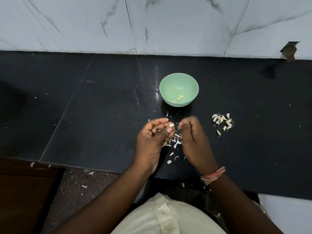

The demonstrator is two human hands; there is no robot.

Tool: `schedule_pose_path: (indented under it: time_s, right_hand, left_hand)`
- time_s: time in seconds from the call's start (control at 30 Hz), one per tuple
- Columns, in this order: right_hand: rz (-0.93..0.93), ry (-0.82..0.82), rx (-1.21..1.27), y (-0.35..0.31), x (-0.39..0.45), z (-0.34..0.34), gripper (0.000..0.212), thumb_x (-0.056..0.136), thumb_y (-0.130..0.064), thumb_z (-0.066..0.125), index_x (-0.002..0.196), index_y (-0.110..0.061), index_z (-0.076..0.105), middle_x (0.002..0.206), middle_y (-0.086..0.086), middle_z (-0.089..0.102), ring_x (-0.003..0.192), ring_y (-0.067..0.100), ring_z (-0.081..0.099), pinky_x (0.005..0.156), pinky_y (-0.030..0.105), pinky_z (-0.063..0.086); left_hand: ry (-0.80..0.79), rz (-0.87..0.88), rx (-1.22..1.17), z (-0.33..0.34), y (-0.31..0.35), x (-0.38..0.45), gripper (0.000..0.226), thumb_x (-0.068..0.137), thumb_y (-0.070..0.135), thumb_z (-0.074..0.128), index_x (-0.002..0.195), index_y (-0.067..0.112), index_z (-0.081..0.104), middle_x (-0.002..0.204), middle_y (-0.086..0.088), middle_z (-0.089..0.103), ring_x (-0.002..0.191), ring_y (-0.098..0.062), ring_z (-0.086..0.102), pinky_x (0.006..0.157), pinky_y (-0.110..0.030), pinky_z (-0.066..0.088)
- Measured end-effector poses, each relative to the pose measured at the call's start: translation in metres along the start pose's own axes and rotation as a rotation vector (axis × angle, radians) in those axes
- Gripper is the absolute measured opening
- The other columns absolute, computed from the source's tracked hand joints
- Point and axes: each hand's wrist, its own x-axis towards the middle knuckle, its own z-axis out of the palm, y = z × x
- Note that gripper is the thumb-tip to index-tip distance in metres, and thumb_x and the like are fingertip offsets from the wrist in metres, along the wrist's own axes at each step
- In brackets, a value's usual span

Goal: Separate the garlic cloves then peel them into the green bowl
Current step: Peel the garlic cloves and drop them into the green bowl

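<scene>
Near the middle of the frame the left hand [152, 137] pinches one garlic clove [171, 125] between the thumb and the curled fingers. The right hand [190, 134] is just beside it, not touching; its fingers are curled inward, but it is blurred and I cannot tell if it holds something. A pink thread band [213, 175] sits on the right wrist.

Under and between the hands lie white peel scraps [174, 143] on the black counter [84, 115]. The green bowl [179, 85] stands above the hands, a little to the right of centre — three small peeled cloves [178, 98] lie at its bottom. At the right of the hands, well apart from the bowl, a small heap of unpeeled cloves [222, 121] rests on the counter. Behind the counter — at the top of the frame — is a white marble wall [152, 22].
</scene>
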Motion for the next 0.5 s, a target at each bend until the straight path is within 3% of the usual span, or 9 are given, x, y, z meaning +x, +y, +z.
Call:
schedule_pose_path:
  time_s: [0.1, 0.17, 0.27, 0.5]
  right_hand:
    - [-0.04, -0.052, 0.096, -0.0004, -0.0014, 0.0022, 0.03, 0.098, -0.006, 0.047, 0.115, -0.028, 0.059, 0.105, -0.005, 0.064, 0.087, 0.015, 0.063, 0.081, 0.036, 0.054]
    - [-0.074, -0.018, 0.108, -0.0012, -0.0004, 0.0033, 0.023, 0.095, -0.011, 0.055, 0.109, -0.026, 0.067, 0.101, -0.005, 0.07, 0.086, 0.015, 0.067, 0.08, 0.038, 0.056]
    - [-0.093, 0.022, 0.098, -0.0005, 0.0012, 0.0018, 0.013, 0.095, -0.01, 0.067, 0.101, -0.019, 0.075, 0.09, -0.005, 0.075, 0.079, 0.011, 0.069, 0.075, 0.031, 0.055]
    - [-0.121, 0.072, 0.01, -0.0018, 0.0013, -0.0003, 0.01, 0.087, -0.009, 0.075, 0.088, -0.019, 0.075, 0.074, -0.007, 0.072, 0.064, 0.007, 0.065, 0.064, 0.024, 0.052]
  left_hand:
    - [-0.019, 0.017, 0.006, -0.0005, -0.0001, 0.0001, 0.027, 0.084, -0.012, 0.066, 0.106, 0.004, 0.068, 0.097, -0.011, 0.073, 0.095, -0.02, 0.07, 0.083, -0.027, 0.058]
    - [-0.023, 0.042, 0.017, -0.0011, -0.0002, 0.0005, 0.027, 0.083, -0.013, 0.067, 0.104, 0.004, 0.07, 0.098, -0.013, 0.072, 0.097, -0.022, 0.069, 0.083, -0.028, 0.058]
    - [-0.021, 0.065, 0.027, -0.0022, 0.0006, 0.0021, 0.026, 0.081, -0.011, 0.069, 0.101, 0.004, 0.071, 0.099, -0.014, 0.071, 0.097, -0.022, 0.069, 0.082, -0.027, 0.057]
    - [-0.015, 0.103, 0.071, -0.0011, 0.0013, 0.0017, 0.025, 0.076, -0.003, 0.076, 0.094, 0.014, 0.077, 0.097, -0.011, 0.073, 0.097, -0.022, 0.068, 0.089, -0.033, 0.054]
